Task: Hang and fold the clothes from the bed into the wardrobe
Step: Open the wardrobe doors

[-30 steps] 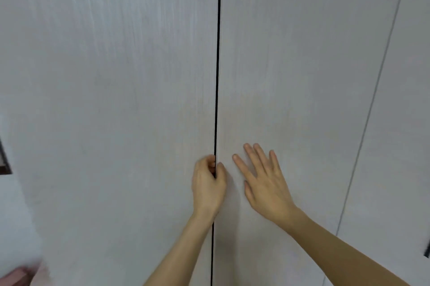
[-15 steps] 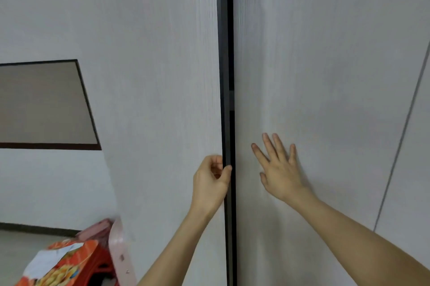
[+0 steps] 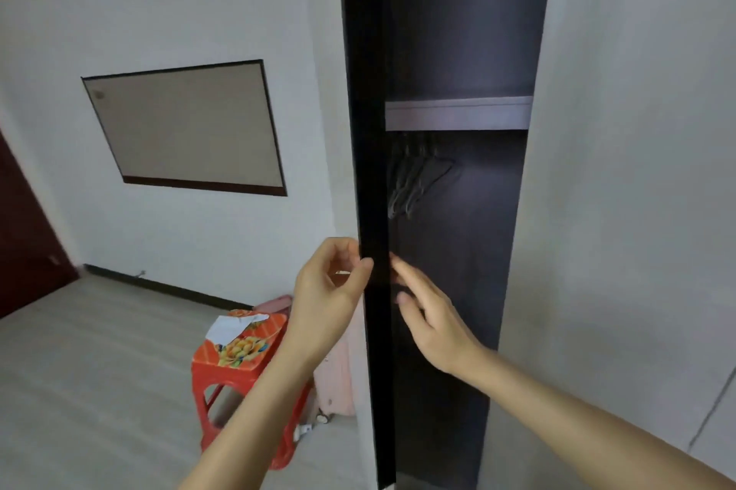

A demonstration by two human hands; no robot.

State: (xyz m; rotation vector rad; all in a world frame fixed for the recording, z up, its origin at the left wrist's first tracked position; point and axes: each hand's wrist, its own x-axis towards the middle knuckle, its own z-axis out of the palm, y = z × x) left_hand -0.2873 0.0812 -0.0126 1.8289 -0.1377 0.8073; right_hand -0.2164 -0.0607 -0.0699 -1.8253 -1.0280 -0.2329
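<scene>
The tall wardrobe with pale grey wood-grain doors (image 3: 621,171) fills the right half of the frame, and its left door (image 3: 368,171) stands swung out, seen edge-on as a black vertical strip running down the centre. The left hand (image 3: 328,290) grips that dark door edge a little below mid-frame, thumb on the near side and fingers curled round the far side. The right hand (image 3: 432,314) reaches into the opening just beside it, fingers straight and loosely spread, the fingertips touching or nearly touching the inner face of the door; it holds nothing.

Inside the dark interior, a pale grey shelf (image 3: 458,113) crosses the opening in the upper centre, and just under it a bunch of thin dark clothes hangers (image 3: 414,178) hangs, bare. No clothes or bed are in view.

At lower left centre, a red plastic stool with a fruit print on its seat (image 3: 239,362) stands on the light wood floor (image 3: 79,370), a white scrap of paper (image 3: 229,328) lying on top. A pink object (image 3: 334,382) sits behind it against the wardrobe side. On the white wall at upper left is a beige rectangular panel with a dark frame (image 3: 187,127).
</scene>
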